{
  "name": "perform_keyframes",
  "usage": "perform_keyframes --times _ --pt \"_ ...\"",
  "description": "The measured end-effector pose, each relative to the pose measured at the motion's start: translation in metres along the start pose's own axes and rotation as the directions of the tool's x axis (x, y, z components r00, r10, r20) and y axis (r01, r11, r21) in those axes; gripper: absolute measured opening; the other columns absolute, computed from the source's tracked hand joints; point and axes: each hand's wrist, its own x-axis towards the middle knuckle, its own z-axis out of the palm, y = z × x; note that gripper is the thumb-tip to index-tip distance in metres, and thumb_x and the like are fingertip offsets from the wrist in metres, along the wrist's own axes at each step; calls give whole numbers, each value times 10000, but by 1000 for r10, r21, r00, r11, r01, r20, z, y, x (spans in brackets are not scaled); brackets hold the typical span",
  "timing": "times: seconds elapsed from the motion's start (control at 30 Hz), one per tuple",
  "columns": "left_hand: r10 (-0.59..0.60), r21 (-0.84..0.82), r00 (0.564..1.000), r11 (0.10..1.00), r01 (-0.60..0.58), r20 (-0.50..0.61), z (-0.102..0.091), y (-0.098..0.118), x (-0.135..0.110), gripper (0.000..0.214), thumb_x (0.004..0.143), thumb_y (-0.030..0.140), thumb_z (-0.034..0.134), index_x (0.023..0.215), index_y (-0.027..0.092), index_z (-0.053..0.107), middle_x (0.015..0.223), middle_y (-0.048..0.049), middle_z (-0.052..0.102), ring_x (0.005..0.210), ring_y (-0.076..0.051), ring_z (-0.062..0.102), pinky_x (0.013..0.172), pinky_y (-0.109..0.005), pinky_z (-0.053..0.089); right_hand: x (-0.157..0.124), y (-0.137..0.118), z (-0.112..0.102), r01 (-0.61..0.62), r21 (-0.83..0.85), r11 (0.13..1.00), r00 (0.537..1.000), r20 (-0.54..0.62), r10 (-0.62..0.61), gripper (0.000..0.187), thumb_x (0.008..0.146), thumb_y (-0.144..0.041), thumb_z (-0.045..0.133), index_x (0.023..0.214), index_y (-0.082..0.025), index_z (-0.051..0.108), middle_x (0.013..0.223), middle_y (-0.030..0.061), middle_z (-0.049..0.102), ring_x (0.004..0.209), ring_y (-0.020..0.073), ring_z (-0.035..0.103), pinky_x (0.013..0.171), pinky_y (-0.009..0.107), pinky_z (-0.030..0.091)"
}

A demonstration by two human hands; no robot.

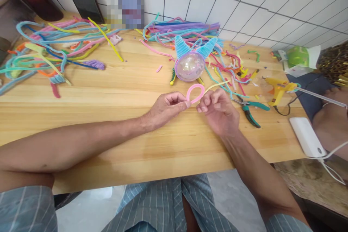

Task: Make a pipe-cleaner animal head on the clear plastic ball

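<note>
My left hand (165,108) and my right hand (217,110) meet over the middle of the wooden table (108,116). Both pinch the ends of a pink pipe cleaner (195,92) bent into a small loop that stands up between them. Just behind the loop rests a clear iridescent ball (189,66) ringed in purple, with two blue pipe-cleaner ears on top. A pale yellow pipe cleaner (216,86) lies behind my right hand.
Piles of coloured pipe cleaners (54,47) cover the back left and back middle. Green-handled pliers (250,110), a yellow glue gun (278,88) and a white power bank (307,136) lie at the right. Another person sits at the right edge.
</note>
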Motion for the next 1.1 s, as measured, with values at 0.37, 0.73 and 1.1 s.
perform_keyframes --times 0.37,0.73,1.1 --pt "6 -1 1000 1000 -6 5 1 1 1 434 797 567 862 797 184 657 595 71 499 548 -77 393 530 -241 313 0 2 2 33 -10 999 999 -18 -33 194 718 -199 834 723 -228 642 769 -33 614 629 120 581 673 305 505" --pt "34 67 999 997 -36 30 -2 -2 1 405 841 547 811 816 170 667 667 46 555 627 -89 450 597 -237 361 2 5 -1 4 -99 995 1000 -26 -7 261 767 -332 844 735 -234 604 748 -33 567 630 131 541 656 314 478" --pt "303 279 953 913 -298 25 1 -7 -5 164 928 307 734 1007 176 676 715 60 536 597 -75 428 564 -214 343 -5 14 -7 440 -725 529 846 137 -516 96 908 -212 730 835 -266 698 825 -12 650 762 163 585 701 333 484"
